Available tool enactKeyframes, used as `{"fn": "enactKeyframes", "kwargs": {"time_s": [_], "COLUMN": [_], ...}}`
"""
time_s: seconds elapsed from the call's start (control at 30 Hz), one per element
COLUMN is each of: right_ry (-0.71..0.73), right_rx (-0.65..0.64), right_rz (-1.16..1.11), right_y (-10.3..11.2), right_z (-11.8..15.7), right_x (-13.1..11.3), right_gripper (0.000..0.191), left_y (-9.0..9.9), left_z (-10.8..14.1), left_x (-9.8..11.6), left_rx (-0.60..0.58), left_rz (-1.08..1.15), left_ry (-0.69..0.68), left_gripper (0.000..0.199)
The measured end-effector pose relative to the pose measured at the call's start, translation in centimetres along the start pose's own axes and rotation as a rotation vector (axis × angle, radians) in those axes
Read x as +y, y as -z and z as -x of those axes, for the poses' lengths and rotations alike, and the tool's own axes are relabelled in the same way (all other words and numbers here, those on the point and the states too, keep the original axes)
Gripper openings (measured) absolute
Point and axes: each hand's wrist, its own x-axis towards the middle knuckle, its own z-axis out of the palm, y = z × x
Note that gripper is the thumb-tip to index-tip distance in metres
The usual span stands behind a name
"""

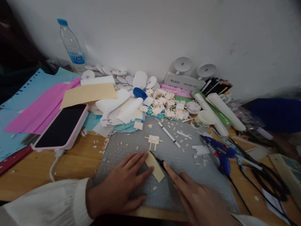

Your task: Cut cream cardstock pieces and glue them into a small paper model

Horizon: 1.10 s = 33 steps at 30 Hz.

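A small pale yellow paper strip (157, 169) lies tilted on the grey cutting mat (127, 141). My left hand (122, 185) rests with spread fingers, its fingertips on the strip's upper left edge. My right hand (192, 191) is closed round a dark, thin cutting tool (160, 162), whose tip reaches the strip's top corner and right edge. Just beyond the strip lies a small paper figure (153, 140) with thin strip limbs. A white pen (169, 135) lies behind my right hand, and small paper scraps are scattered about the mat.
A pile of paper figures (162, 102) sits at the back centre. A blue glue gun (222, 153) with black cables lies to the right. At the left are a phone (62, 127), coloured paper sheets (42, 106) and a water bottle (72, 47).
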Motion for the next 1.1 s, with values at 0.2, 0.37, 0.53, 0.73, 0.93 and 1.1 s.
{"fn": "enactKeyframes", "kwargs": {"time_s": [0.2, 0.37, 0.53, 0.73, 0.93, 1.1], "right_ry": [0.031, 0.018, 0.032, 0.032, 0.023, 0.066], "right_rx": [0.012, 0.019, 0.031, 0.011, 0.014, 0.09], "right_rz": [0.105, 0.142, 0.168, 0.186, 0.195, 0.184], "right_y": [0.3, 0.5, 0.4, 0.1, -0.2, -0.3], "right_z": [-0.2, -0.2, 0.1, 0.8, 1.8, 2.5], "right_x": [-0.4, -0.9, -1.0, -0.9, -1.0, -0.8], "right_gripper": [0.094, 0.101, 0.107, 0.108, 0.108, 0.107], "left_y": [-0.2, -0.5, -0.4, -0.1, 0.0, -0.1], "left_z": [0.3, 0.4, 0.4, 0.2, 0.2, 0.4], "left_x": [0.2, 0.4, 0.5, 0.8, 1.1, 1.1], "left_rx": [-0.064, -0.086, -0.082, -0.082, -0.071, -0.037], "left_rz": [-0.048, -0.077, -0.084, -0.107, -0.143, -0.162], "left_ry": [0.064, 0.096, 0.103, 0.1, 0.116, 0.105], "left_gripper": [0.084, 0.088, 0.087, 0.084, 0.081, 0.076]}}
